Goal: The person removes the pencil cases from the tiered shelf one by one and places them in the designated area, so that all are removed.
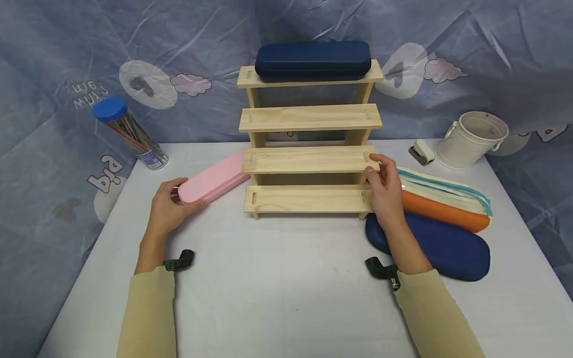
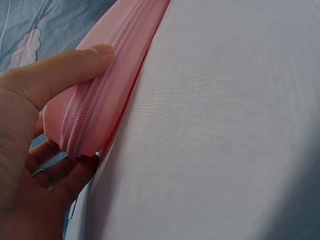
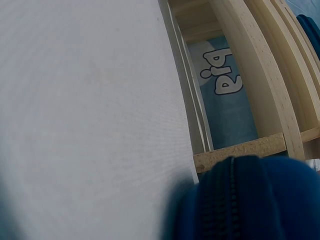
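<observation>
My left hand [image 1: 167, 206] grips the near left end of a pink zippered pencil case [image 1: 212, 180]. In the left wrist view the thumb presses the zipper side, and the other fingers curl round the end of the case. The case lies slantwise on the table, its far end against the left side of a stepped wooden shelf [image 1: 309, 199]. My right hand [image 1: 387, 191] pinches the right end of the shelf's second board from the bottom with thumb and index finger. That hand is out of sight in the right wrist view. A dark blue hard pencil case [image 1: 313, 59] rests on the top board.
Right of the shelf lie an orange, cream and teal pouch [image 1: 443, 204] and a navy case [image 1: 447, 248], partly under the right forearm. Behind them stand a white bucket [image 1: 470, 139] and a small white-and-dark object [image 1: 422, 152]. A blue-lidded tube of pencils [image 1: 132, 134] stands back left.
</observation>
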Demonstrator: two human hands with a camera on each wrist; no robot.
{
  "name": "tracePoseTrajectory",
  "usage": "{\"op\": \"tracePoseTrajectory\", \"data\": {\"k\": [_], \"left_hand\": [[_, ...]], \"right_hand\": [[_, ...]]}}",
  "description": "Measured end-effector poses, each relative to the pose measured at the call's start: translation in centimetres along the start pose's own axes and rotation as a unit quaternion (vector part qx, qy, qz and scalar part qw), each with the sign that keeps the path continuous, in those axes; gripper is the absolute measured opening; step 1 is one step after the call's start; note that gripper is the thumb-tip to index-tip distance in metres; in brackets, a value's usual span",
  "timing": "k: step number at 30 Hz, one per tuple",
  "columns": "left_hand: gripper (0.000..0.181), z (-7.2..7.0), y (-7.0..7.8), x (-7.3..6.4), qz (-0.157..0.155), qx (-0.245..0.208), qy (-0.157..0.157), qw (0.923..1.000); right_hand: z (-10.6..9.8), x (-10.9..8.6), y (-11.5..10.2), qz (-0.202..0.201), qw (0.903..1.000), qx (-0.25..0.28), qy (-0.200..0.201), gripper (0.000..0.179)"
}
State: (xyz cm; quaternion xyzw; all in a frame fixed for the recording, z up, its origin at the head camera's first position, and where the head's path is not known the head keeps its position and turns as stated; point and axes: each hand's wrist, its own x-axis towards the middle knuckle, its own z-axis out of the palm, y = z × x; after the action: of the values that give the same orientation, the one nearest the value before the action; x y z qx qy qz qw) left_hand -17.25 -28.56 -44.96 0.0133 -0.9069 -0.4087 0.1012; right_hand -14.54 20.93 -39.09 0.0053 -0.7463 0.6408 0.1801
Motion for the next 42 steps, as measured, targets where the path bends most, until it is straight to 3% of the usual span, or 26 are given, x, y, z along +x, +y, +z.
{"op": "tracePoseTrajectory", "data": {"k": [8, 17, 25, 34, 42], "left_hand": [[0.082, -0.1, -0.1, -0.1, -0.009, -0.008, -0.008, 0.9999], [0.084, -0.2, 0.2, -0.2, -0.033, -0.002, -0.023, 0.9992], [0.086, -0.5, 0.2, -0.3, -0.046, 0.006, -0.033, 0.9984], [0.085, -0.7, 0.6, -0.3, -0.048, 0.015, -0.04, 0.9979], [0.084, -1.0, 0.7, -0.5, -0.043, 0.029, -0.049, 0.9974]], "right_hand": [[0.2, -0.2, -0.6, -0.003, 1.0, -0.002, 0.0, 0.035], [0.0, 0.1, 0.8, 0.007, 0.9999, -0.007, -0.002, 0.036], [0.3, -0.2, -0.4, 0.001, 1.0, -0.008, -0.002, 0.035], [-0.3, 0.9, 2.1, 0.002, 0.9999, -0.015, 0.005, 0.036], [0.3, -0.2, -0.7, 0.0, 0.9999, -0.012, 0.004, 0.035]]}}
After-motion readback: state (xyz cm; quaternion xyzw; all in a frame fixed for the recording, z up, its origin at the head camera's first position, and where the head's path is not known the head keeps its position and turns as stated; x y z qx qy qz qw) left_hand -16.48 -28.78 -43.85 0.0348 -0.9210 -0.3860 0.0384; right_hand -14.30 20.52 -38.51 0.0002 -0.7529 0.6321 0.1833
